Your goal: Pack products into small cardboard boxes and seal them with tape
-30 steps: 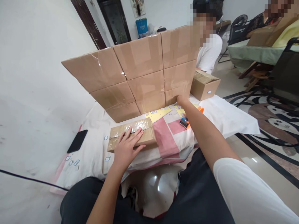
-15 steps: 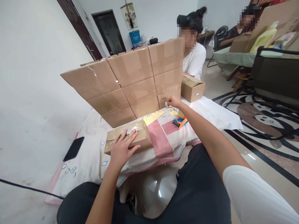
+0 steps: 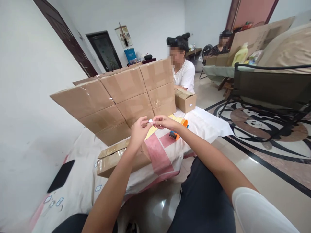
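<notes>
In front of a wall of cardboard cartons, my left hand (image 3: 141, 127) and my right hand (image 3: 164, 123) meet fingertip to fingertip. A small white label (image 3: 150, 121) is pinched between them; any marking on it is too small to read. Below my left forearm lies a closed, taped cardboard box (image 3: 114, 158), partly hidden by that arm. Close to my right wrist rest an orange and blue tape dispenser (image 3: 174, 135) and a roll of tape (image 3: 185, 123) with an orange rim.
Stacked cartons (image 3: 126, 84) line the far side of the cloth-covered table (image 3: 85, 174). Another carton (image 3: 185, 100), bearing a small label, stands at the right. A black phone-like slab (image 3: 60, 176) lies left. One person (image 3: 186, 76) sits behind the cartons, another farther back.
My left hand has lifted off the cardboard box and come to the label. My right hand has moved left, away from the table's far side. The view has shifted right.
</notes>
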A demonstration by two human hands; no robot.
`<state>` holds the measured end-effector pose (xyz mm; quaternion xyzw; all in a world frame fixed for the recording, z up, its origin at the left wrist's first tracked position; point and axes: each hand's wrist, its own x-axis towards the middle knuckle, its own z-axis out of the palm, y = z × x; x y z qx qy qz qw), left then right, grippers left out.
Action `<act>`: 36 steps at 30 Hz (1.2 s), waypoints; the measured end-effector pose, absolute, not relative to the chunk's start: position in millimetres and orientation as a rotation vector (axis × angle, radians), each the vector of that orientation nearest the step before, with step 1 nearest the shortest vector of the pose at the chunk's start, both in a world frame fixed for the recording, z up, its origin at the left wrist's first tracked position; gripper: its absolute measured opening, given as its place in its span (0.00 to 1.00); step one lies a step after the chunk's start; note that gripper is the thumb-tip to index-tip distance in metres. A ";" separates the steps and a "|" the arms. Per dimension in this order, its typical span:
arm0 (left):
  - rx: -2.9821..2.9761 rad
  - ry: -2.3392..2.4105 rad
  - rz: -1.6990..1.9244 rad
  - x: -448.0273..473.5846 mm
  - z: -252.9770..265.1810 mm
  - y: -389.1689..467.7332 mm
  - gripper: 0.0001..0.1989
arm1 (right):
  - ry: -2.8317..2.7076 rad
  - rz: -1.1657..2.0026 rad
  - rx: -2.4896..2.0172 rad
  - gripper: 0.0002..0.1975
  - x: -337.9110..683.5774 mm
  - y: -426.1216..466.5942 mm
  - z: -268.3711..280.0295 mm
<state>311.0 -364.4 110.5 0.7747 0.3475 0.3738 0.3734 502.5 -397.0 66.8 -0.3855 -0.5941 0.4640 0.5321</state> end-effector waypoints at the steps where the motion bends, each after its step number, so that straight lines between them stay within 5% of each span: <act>1: 1.938 0.892 0.961 321.2 111.6 -358.6 0.16 | -1.386 1.122 -0.861 0.17 499.4 -399.6 68.5; 4: 1.926 0.888 0.954 335.3 111.6 -349.8 0.08 | -1.321 1.082 -0.854 0.17 499.0 -405.2 69.6; 24: 2.154 0.863 0.868 432.9 99.9 -315.5 0.05 | -1.056 0.679 -1.059 0.17 560.2 -408.2 42.8; 29: 2.246 0.635 0.764 441.5 110.4 -323.7 0.12 | -1.206 0.642 -1.079 0.16 559.2 -411.3 44.7; 36: 2.303 0.641 0.837 408.6 108.9 -335.8 0.03 | -1.297 0.535 -1.134 0.14 547.3 -416.3 48.5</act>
